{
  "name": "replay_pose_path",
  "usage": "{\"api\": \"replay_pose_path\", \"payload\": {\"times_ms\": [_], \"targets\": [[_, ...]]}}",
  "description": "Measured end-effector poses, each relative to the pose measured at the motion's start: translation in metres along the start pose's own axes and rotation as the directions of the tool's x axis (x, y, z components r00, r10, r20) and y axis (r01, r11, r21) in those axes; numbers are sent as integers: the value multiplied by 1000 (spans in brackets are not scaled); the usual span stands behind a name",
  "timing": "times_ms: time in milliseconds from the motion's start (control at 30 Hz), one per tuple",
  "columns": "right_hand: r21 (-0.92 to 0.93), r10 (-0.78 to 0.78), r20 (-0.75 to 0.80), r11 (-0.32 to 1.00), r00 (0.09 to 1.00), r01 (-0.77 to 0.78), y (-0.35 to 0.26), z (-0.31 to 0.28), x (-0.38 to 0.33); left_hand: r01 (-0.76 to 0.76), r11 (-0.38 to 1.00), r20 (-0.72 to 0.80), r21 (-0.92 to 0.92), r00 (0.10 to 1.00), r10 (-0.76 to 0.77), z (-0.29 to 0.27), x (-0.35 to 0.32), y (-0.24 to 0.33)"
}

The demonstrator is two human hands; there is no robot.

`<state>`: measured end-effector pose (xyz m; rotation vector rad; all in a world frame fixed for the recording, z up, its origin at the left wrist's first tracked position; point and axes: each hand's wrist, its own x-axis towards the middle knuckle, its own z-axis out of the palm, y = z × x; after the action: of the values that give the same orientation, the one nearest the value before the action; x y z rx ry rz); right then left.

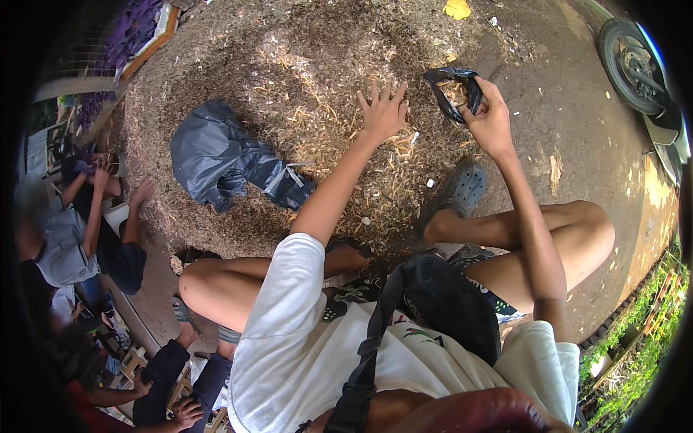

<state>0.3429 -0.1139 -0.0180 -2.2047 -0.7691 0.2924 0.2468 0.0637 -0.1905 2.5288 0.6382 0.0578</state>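
My left hand [383, 113] reaches forward with its fingers spread over a wide heap of brown wood shavings and soil [310, 86]; whether it presses on the heap I cannot tell. At the heap's right edge, my right hand [491, 115] pinches the rim of a small black plastic bag [433, 75]. The bag's mouth gapes, and pale brown shavings [453, 92] show inside it. Left of my left forearm, a large dark plastic bag [209, 151] lies crumpled on the heap, its contents hidden.
My sandalled foot [462, 189] rests at the heap's near right edge. A motorbike wheel [632, 65] stands at the far right. Other people sit at the left, one in a grey shirt [68, 245]. A yellow leaf [457, 9] lies far ahead; green plants [642, 346] grow at the lower right.
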Motion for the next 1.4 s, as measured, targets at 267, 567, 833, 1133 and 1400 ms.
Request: {"api": "replay_pose_path", "payload": {"times_ms": [267,567,833,1133,1400], "targets": [[-1,-27,-9,1000,1000,27,-7,4,2,476,879,206,-25,863,-461,-37,57,-11],[33,-49,3,998,999,49,-13,9,10,198,980,35,9,980,-198,-12,37,-15],[65,-54,110,997,992,47,-9,25,15,228,900,-79,-371,958,-275,-29,5,-31],[42,-160,386,987,908,156,-10,81,7,517,-1,431,-856,712,-554,-129,-50,-48],[29,-307,479,942,822,334,-29,134,-2,503,-38,465,-863,764,-447,-169,-100,-22]]}}
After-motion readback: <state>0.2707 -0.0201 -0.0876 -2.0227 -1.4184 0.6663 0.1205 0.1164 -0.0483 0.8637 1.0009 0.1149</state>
